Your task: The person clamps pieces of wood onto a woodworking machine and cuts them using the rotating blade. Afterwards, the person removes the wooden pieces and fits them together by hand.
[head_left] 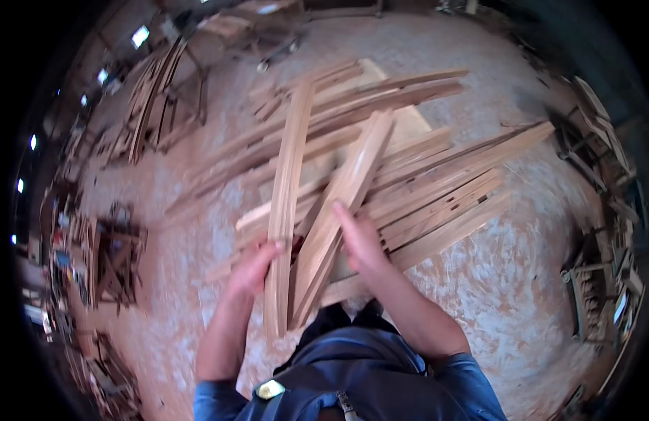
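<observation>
Two long wooden pieces are held up in front of me, close together at their near ends and spread apart at the far ends. My left hand [257, 265] grips the left wooden piece [288, 175] along its outer edge, thumb on top. Around the right wooden piece [352, 175], which is tilted to the right, my right hand [359, 238] is closed, its thumb lying on the upper face. Below both lie several long boards [436, 175] in a loose pile, some with dark slots cut in them. The fingers under the pieces are mostly hidden.
Dusty floor [479, 281] surrounds the pile. A wooden workbench [114, 259] with items on it stands at the left, and long boards rest on a stand [152, 105] at the upper left. Wooden frames and racks [590, 302] line the right side.
</observation>
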A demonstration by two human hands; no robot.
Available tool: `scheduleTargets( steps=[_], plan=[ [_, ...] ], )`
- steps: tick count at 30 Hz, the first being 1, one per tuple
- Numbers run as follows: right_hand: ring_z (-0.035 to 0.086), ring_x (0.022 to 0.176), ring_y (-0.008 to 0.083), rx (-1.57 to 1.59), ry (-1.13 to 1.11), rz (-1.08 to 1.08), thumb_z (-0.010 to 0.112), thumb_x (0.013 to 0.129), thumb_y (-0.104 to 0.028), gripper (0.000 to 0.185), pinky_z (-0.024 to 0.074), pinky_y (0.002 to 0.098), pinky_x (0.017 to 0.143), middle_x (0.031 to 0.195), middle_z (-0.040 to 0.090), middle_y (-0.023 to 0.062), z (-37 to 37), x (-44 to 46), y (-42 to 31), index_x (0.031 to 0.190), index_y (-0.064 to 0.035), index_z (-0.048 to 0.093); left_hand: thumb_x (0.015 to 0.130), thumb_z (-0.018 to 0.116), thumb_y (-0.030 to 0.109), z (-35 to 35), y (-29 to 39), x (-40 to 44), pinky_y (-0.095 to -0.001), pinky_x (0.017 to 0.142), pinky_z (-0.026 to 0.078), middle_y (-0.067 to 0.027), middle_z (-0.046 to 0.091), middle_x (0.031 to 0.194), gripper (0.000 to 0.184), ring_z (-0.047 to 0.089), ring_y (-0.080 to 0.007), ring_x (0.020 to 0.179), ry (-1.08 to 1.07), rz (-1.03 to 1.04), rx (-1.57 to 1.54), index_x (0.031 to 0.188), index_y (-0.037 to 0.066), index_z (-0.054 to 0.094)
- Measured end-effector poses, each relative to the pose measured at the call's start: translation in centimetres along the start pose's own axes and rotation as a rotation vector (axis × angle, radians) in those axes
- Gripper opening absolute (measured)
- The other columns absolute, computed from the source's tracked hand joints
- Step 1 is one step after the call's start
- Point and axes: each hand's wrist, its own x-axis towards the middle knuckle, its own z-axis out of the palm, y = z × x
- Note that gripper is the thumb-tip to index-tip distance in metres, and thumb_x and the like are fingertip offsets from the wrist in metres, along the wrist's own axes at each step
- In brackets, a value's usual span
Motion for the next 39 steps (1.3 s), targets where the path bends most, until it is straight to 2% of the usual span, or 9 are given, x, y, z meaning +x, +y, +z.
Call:
scheduleTargets(
  steps=[1, 3, 6, 9, 18, 22, 29, 32, 39],
  plan=[
    [0.057, 0.118, 0.0244, -0.079, 0.035, 0.043, 0.072, 0.092, -0.036, 0.07, 0.0475, 0.0382, 0.099, 0.132, 0.058, 0.0193, 0.6, -0.3, -0.6, 0.14, 0.0063, 0.043, 0.086, 0.068, 0.023, 0.2, -0.5, 0.0, -0.037, 0.093, 0.053, -0.0125, 0.068, 0.114, 0.052, 0.065, -0.0221, 0.104, 0.027, -0.011, 0.01, 0.129, -0.004, 0.057],
    [0.061, 0.089, 0.0135, -0.105, -0.048, 0.033, 0.069, 0.093, -0.04, 0.053, 0.0463, 0.0277, 0.06, 0.105, 0.063, 0.0088, 1.5, -2.2, -2.7, 0.124, 0.0, 0.052, 0.086, 0.069, 0.021, 1.3, 0.0, -0.6, -0.0363, 0.094, 0.052, -0.0103, 0.067, 0.116, 0.052, 0.064, -0.02, 0.105, -0.001, -0.072, 0.085, 0.131, -0.003, 0.056],
    [0.06, 0.089, 0.0124, -0.088, -0.067, -0.044, 0.068, 0.094, -0.034, 0.046, 0.0479, 0.0283, 0.065, 0.1, 0.062, 0.007, 1.0, -1.9, -0.8, 0.12, 0.0004, 0.053, 0.086, 0.071, 0.022, 1.1, -1.2, -0.3, -0.036, 0.096, 0.051, -0.0089, 0.066, 0.117, 0.054, 0.063, -0.0188, 0.107, -0.016, -0.013, 0.223, 0.133, -0.001, 0.056],
    [0.062, 0.103, 0.0211, -0.062, -0.133, -0.023, 0.069, 0.092, -0.02, 0.041, 0.05, 0.0346, 0.091, 0.114, 0.063, 0.016, 0.5, -2.2, -0.9, 0.12, 0.0048, 0.052, 0.085, 0.073, 0.023, 0.2, -1.9, -0.1, -0.0362, 0.097, 0.051, -0.0086, 0.065, 0.12, 0.057, 0.063, -0.0189, 0.107, -0.06, -0.033, 0.033, 0.134, 0.001, 0.055],
    [0.062, 0.106, 0.0192, 0.006, -0.176, -0.119, 0.068, 0.092, -0.013, 0.041, 0.05, 0.0341, 0.095, 0.117, 0.064, 0.0133, -0.1, -2.1, 0.1, 0.126, 0.0039, 0.052, 0.074, 0.08, 0.038, -0.9, -3.7, 0.5, -0.0436, 0.102, 0.052, -0.0158, 0.062, 0.13, 0.083, 0.064, -0.0288, 0.116, -0.202, -0.094, -0.281, 0.141, 0.001, 0.049],
    [0.062, 0.107, 0.0163, 0.169, -0.271, 0.015, 0.062, 0.098, -0.013, 0.036, 0.0497, 0.0339, 0.096, 0.118, 0.065, 0.0071, -0.6, -2.4, -1.3, 0.131, -0.0021, 0.055, 0.066, 0.083, 0.045, 0.1, -2.8, -0.6, -0.0446, 0.099, 0.054, -0.0175, 0.065, 0.126, 0.093, 0.066, -0.0312, 0.111, -0.194, -0.225, -0.51, 0.141, 0.003, 0.05],
    [0.063, 0.112, 0.0185, 0.241, -0.379, 0.078, 0.06, 0.098, -0.014, 0.037, 0.05, 0.0367, 0.097, 0.12, 0.065, 0.0055, -1.6, -1.9, -2.0, 0.133, -0.006, 0.054, 0.064, 0.08, 0.055, -1.9, -2.7, -0.5, -0.0399, 0.088, 0.058, -0.016, 0.069, 0.113, 0.091, 0.069, -0.0288, 0.098, -0.26, -0.155, -0.472, 0.132, -0.002, 0.056],
    [0.063, 0.111, 0.0182, 0.236, -0.404, 0.028, 0.06, 0.097, -0.013, 0.037, 0.0503, 0.0366, 0.097, 0.119, 0.065, 0.0053, -1.8, -1.1, -1.5, 0.133, -0.0058, 0.054, 0.072, 0.079, 0.05, -2.3, -2.8, -0.6, -0.0387, 0.093, 0.057, -0.018, 0.059, 0.124, 0.09, 0.064, -0.0296, 0.106, -0.325, -0.099, -0.532, 0.137, -0.006, 0.049],
    [0.06, 0.105, 0.0141, 0.052, -0.317, -0.042, 0.063, 0.094, -0.009, 0.037, 0.0482, 0.0317, 0.093, 0.115, 0.064, 0.0073, -0.3, -1.8, -2.3, 0.129, -0.0008, 0.055, 0.071, 0.079, 0.052, -2.3, -3.2, -0.7, -0.0417, 0.092, 0.057, -0.0195, 0.058, 0.13, 0.093, 0.063, -0.0312, 0.107, -0.331, -0.064, -0.576, 0.139, -0.005, 0.048]
  ],
)
